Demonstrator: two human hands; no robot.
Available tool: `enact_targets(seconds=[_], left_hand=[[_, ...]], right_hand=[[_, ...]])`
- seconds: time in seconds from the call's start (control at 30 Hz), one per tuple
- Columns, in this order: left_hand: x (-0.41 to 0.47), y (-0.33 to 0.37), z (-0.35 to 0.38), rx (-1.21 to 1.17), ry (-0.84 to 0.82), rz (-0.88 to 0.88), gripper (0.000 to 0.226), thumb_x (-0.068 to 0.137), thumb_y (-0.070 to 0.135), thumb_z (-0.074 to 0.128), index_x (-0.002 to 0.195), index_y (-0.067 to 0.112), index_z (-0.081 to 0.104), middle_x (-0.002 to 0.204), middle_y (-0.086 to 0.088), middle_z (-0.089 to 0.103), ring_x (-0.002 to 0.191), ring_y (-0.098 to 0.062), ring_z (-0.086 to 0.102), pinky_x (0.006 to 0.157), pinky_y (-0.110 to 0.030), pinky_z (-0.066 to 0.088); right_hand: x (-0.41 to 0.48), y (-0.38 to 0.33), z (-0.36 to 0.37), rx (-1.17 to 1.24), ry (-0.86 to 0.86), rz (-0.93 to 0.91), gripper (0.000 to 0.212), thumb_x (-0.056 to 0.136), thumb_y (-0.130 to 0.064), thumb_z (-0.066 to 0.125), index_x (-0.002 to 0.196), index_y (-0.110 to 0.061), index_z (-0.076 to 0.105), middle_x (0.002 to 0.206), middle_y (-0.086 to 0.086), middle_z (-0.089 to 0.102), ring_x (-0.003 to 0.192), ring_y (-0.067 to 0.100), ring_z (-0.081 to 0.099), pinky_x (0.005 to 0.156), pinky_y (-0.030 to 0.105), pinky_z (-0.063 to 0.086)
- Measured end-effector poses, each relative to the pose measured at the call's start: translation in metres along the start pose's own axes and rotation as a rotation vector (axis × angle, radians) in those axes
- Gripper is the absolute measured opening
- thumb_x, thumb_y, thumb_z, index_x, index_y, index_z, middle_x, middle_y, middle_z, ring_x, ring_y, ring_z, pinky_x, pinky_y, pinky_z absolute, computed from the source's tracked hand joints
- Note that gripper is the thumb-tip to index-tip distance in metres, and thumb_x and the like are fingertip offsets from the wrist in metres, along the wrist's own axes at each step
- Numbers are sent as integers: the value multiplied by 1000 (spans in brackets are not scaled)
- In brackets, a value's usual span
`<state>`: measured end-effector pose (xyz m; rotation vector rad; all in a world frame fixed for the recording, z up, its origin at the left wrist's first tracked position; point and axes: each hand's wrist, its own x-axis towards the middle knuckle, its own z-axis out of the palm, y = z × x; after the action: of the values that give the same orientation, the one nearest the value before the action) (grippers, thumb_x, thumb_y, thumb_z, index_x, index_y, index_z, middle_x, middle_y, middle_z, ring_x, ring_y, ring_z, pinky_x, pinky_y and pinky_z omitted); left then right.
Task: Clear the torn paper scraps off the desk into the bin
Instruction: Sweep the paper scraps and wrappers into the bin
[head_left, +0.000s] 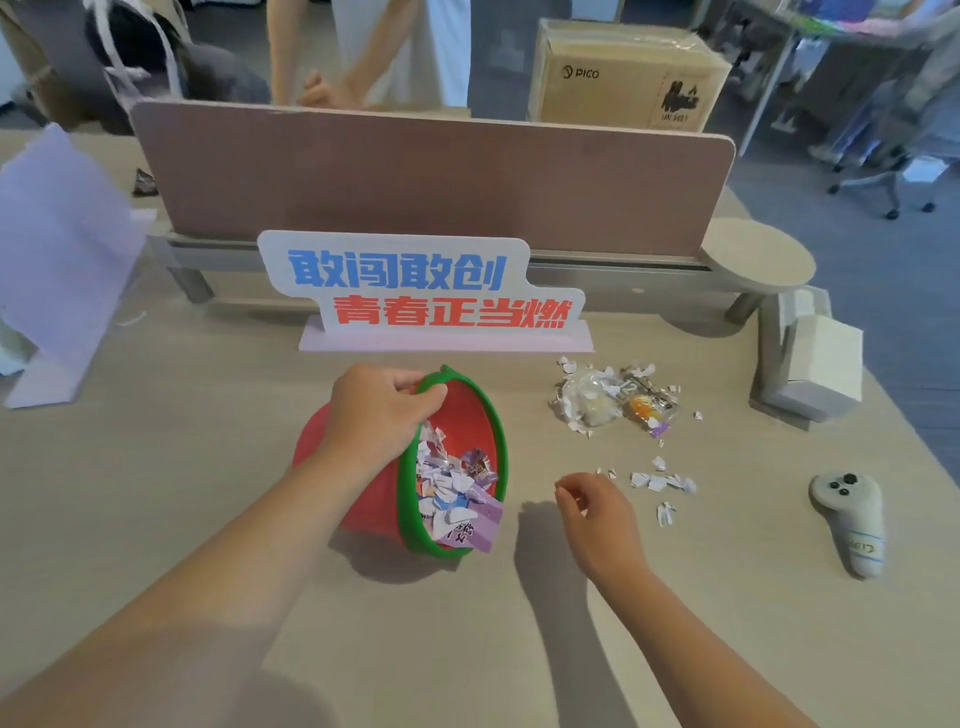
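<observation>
A small red bin (467, 410) with a green rim lies tilted on the desk, its mouth facing right, and holds several torn scraps and a purple wrapper. My left hand (376, 410) grips the bin's upper rim. My right hand (595, 512) hovers just right of the bin with its fingers curled together; whether it pinches a scrap I cannot tell. Small white scraps (660, 483) lie on the desk right of that hand. A larger heap of scraps and clear wrappers (610, 397) sits farther back.
A white sign with blue and red characters (421, 291) stands behind the bin. A grey controller (852, 519) lies at the right. A pink divider (431, 176) spans the back, with a person standing beyond it. A white stand (57, 249) is on the left.
</observation>
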<state>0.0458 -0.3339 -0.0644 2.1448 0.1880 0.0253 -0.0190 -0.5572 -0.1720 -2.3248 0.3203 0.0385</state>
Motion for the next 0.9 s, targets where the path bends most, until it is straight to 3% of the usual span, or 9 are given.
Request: enact_targets(seconds=[0.13,0.3,0.43,0.5,0.6,0.67,0.73,0.8,0.9], left_hand=[[-3,21,33,21,-30,37,17,80,27,72,95,20,77,59,6,69,58,-11,63,45,-5,39],[-4,40,64,13,-12,30,21,80,26,72,99,19,76,50,20,60,42,7,55,41,-4,35],[0,47,76,59,31,29,16,80,25,72,95,21,77,37,19,55,39,6,50,42,-5,33],[2,48,81,83,56,29,11,80,25,72,89,24,78,53,7,69,49,1,53,46,-9,36],[6,50,85,69,101,-4,5,79,25,73,79,30,74,75,-11,76,64,-12,62,53,-13,44],[7,50,86,70,122,-22,9,79,25,73,75,33,72,74,-7,76,65,-12,63,54,-14,45],[7,50,86,53,134,-49,8,80,27,72,79,34,73,70,2,75,61,-6,63,54,-13,45],[7,49,86,44,149,-72,8,79,28,72,87,31,76,68,9,74,60,0,64,57,-14,49],[8,48,86,33,183,-103,14,78,27,74,92,26,77,67,18,71,63,5,65,60,-9,50]], right_hand=[[4,74,-33,-104,30,274,35,87,-24,56,120,-12,55,124,14,47,106,28,55,86,32,42],[21,120,-59,-94,252,384,57,83,-37,60,127,-6,45,127,18,44,115,36,47,97,44,40],[49,128,-51,-92,307,280,50,76,-56,49,102,-13,47,93,7,46,95,32,46,90,46,42],[64,126,-42,-135,281,202,53,72,-60,44,100,-15,47,90,4,44,93,28,42,90,47,41],[83,113,-26,-120,161,95,54,73,-57,48,108,-17,45,104,4,45,107,28,39,98,46,36],[95,108,-14,-143,96,34,53,74,-55,51,111,-17,43,113,7,45,116,30,36,103,47,32],[102,108,-5,-328,71,-55,51,77,-56,46,110,-17,44,115,7,46,116,32,38,103,45,31],[107,110,0,-457,74,-138,44,82,-52,40,104,-15,50,110,8,50,108,33,45,94,42,37],[112,112,0,-369,91,-261,18,87,-29,51,90,-13,58,96,9,59,87,33,55,75,39,44]])
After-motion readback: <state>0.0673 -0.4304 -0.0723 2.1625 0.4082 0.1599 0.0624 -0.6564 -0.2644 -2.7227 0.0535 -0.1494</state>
